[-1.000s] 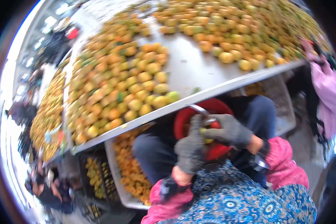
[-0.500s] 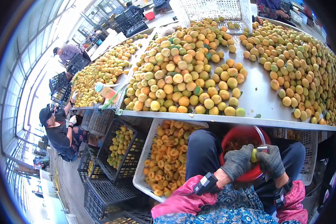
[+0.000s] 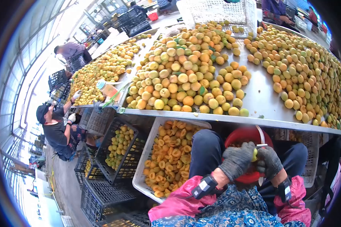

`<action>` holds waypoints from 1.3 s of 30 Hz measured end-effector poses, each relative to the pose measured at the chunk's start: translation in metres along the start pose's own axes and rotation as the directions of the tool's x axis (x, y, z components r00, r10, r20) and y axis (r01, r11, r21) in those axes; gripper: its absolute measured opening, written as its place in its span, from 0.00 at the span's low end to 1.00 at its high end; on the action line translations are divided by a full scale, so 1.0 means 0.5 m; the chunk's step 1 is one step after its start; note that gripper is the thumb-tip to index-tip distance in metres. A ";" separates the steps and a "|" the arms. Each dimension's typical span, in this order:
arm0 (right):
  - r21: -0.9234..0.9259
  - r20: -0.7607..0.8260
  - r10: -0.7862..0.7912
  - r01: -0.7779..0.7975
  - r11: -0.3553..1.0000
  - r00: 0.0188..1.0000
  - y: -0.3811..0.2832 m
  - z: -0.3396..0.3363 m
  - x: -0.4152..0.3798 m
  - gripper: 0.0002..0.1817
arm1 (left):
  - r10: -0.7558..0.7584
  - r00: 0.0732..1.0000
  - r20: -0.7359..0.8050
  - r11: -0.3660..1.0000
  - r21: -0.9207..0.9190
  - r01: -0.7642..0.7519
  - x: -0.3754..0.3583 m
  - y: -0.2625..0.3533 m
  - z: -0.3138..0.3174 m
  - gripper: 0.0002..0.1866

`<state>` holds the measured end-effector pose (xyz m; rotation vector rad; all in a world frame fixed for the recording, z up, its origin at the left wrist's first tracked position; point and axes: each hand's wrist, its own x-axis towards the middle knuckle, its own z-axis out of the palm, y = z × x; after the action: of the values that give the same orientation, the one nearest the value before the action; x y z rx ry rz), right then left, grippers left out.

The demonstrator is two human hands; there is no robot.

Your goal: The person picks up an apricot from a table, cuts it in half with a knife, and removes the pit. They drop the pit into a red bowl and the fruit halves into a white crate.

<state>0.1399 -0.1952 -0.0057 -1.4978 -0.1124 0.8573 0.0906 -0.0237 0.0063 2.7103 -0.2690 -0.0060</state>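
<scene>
Over a red bowl [image 3: 267, 133] between the knees, my left hand [image 3: 237, 160], in a grey glove, is closed around a greenish-yellow fruit [image 3: 254, 155]. Close beside it, my right hand [image 3: 269, 162], gloved too, is closed on a tool [image 3: 261, 134] with a curved pale strip at its upper end. A narrow metal tip shows below the right hand. The fruit sits between the two hands, partly covered by fingers. Dark contents lie inside the bowl. Left of my knees, a white crate [image 3: 139, 172] holds split orange fruit halves [image 3: 170, 157].
A metal table [image 3: 259, 98] with large piles of whole apricots [image 3: 178, 72] spans the front. A white basket [image 3: 218, 13] stands at its back. Black crates [image 3: 102, 196] stand on the floor at left. A co-worker in a black cap [image 3: 57, 128] reaches to the table.
My hands have shifted slightly and turned around the fruit and the tool. The view has moved a little, and the co-worker at the left has leaned back slightly.
</scene>
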 end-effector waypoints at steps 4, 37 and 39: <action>0.353 -0.056 0.164 -0.134 0.926 0.985 -0.034 0.037 -0.006 0.04 | -0.052 0.987 -0.153 0.996 -0.079 0.040 -0.032 -0.030 -0.055 0.23; -0.781 -0.055 -0.223 0.097 0.617 0.973 0.053 -0.077 0.073 0.21 | -0.272 0.952 -0.136 0.797 0.522 0.303 0.474 -0.333 -0.072 0.30; -0.756 -0.061 -0.212 0.094 0.648 0.975 0.040 -0.080 0.069 0.20 | -0.252 0.959 -0.127 0.785 0.553 0.279 0.482 -0.322 -0.052 0.31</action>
<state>0.1784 -0.2115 -0.0434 -2.2927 -0.5403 0.5658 0.3583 0.0856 -0.0263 3.3184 0.1662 0.0662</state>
